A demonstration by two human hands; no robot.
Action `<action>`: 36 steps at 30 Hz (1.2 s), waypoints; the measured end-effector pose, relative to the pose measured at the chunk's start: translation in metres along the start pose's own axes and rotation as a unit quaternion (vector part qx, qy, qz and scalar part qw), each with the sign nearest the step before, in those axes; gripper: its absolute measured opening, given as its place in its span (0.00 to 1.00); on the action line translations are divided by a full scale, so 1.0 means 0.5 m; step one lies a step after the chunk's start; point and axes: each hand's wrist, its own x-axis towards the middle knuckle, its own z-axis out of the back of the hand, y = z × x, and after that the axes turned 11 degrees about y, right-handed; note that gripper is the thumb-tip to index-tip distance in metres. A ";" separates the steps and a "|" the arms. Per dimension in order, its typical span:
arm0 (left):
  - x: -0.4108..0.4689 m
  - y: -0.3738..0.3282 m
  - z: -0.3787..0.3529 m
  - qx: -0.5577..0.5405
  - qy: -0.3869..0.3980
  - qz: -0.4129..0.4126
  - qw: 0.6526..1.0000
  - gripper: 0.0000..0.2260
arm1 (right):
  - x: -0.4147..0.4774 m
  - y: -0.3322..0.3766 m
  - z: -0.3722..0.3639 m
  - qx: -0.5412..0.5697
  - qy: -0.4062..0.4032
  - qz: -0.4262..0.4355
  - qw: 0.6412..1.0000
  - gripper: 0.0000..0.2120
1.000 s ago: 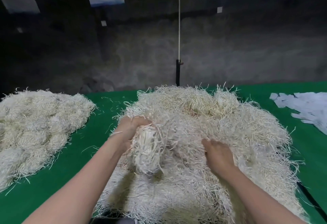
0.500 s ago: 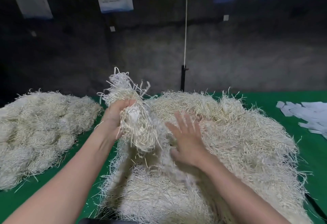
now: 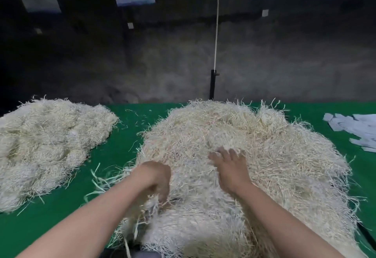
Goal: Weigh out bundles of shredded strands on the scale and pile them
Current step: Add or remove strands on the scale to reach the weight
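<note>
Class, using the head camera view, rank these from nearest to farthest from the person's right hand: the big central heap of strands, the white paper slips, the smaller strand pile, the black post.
1. Big central heap: directly under the right hand, touching it.
2. Black post: behind the table, beyond the heap.
3. White paper slips: far right.
4. Smaller strand pile: far left, past the left hand.

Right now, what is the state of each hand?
Left hand: closed on a bundle of strands.
Right hand: open, flat on the big heap.
</note>
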 end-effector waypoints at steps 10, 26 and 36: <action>-0.013 0.012 0.055 -0.391 -0.360 -0.062 0.845 0.06 | -0.032 -0.133 -0.091 -0.025 0.131 -0.155 0.979 0.28; -0.215 0.067 0.075 -0.839 -0.231 -0.322 0.374 0.12 | -0.095 -0.083 -0.071 -0.045 0.159 -0.154 0.974 0.32; -0.291 0.128 0.080 -0.808 -0.302 -0.271 0.428 0.21 | -0.101 0.055 0.212 0.173 0.131 0.032 0.976 0.37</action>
